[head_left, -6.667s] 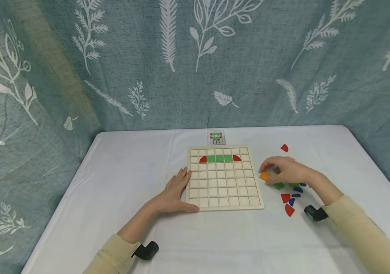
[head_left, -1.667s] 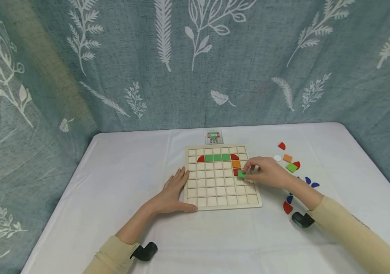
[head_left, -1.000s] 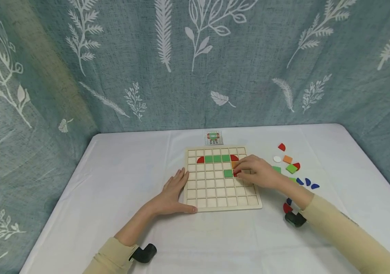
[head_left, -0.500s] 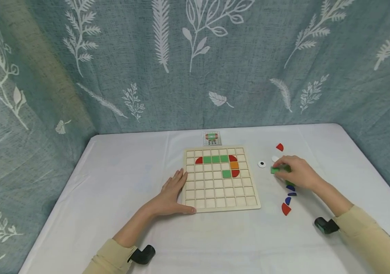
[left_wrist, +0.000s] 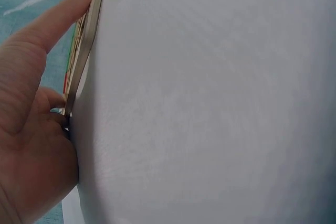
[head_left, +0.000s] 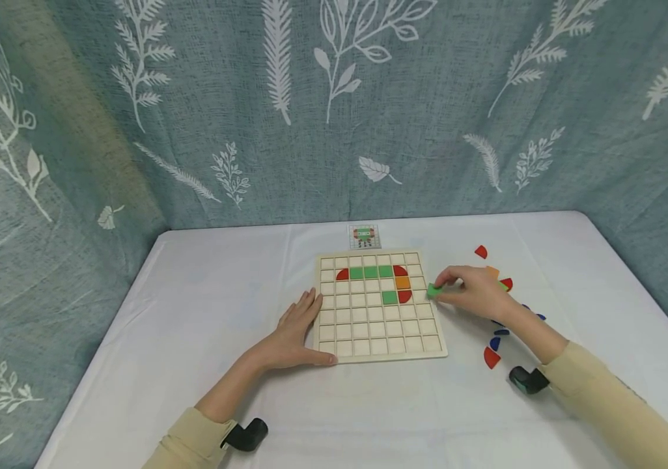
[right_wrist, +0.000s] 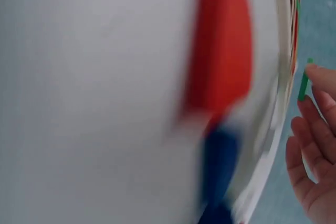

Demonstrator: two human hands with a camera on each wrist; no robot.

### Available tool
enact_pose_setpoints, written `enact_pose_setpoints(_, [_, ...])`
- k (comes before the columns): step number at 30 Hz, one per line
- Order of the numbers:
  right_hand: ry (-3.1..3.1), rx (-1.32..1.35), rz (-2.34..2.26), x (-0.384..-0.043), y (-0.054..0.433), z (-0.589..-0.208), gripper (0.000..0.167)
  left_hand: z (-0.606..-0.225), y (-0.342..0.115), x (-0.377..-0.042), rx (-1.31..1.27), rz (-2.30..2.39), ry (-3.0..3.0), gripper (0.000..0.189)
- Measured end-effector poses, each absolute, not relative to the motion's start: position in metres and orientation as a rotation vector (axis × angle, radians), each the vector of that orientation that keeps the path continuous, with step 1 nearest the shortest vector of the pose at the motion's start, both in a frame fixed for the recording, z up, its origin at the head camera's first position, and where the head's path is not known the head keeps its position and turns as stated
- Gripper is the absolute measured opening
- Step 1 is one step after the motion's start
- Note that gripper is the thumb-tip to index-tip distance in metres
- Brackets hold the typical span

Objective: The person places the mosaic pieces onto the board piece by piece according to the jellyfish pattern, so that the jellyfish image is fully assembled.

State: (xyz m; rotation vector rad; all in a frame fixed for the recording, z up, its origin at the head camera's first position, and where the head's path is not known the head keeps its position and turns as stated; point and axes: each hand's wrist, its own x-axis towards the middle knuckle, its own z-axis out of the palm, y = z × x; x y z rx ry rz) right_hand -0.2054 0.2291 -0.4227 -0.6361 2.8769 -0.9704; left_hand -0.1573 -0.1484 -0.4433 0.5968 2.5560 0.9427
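Note:
A pale wooden grid board (head_left: pixel 360 331) lies on the white-covered table. My left hand (head_left: pixel 293 335) rests at its left edge with spread, straight fingers, the thumb at the near corner. Between thumb and fingertips, my right hand (head_left: pixel 474 290) pinches a green square tile (head_left: pixel 433 291) at the board's right edge; the right wrist view shows this tile (right_wrist: pixel 305 81) edge-on. Set in the grid are a row of green squares (head_left: pixel 371 272) between two red quarter-circles, an orange square (head_left: pixel 402 283), another red quarter-circle (head_left: pixel 405 297) and a lower green square (head_left: pixel 389 298).
A small pattern card (head_left: pixel 364 236) lies behind the board. Right of it are loose red quarter-circles (head_left: pixel 491 357), blue pieces (head_left: pixel 495 343) and an orange tile (head_left: pixel 491 272), some partly hidden by my right hand and arm. A patterned curtain (head_left: pixel 240 98) hangs behind the table.
An orange square, a red quarter-circle and a green square have come onto the board's right part. My right hand then picked another green square from the loose pieces and moved left. My left hand stayed.

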Motion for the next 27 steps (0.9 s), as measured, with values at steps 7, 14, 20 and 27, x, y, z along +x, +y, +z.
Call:
enact_pose_setpoints(7, [2.719,-0.860,-1.041,-0.216,0.177,-0.420,0.012,-0.443,-0.149,-0.157,0.595,0.939,2.557,0.121])
enact_pose_setpoints(14, [2.681,-1.101,-0.986,-0.222,0.146,-0.427,0.006,-0.442,-0.149,-0.157,0.591,0.936,2.553,0.121])
enact_pose_setpoints(20, [2.710,-1.182,-0.958,-0.223,0.137,-0.430,0.006,-0.442,-0.148,-0.157,0.583,0.935,2.559,0.121])
enact_pose_setpoints(27, [2.689,-1.199,-0.963,-0.216,0.144,-0.428,0.011,-0.442,-0.149,-0.157,0.591,0.938,2.555,0.121])
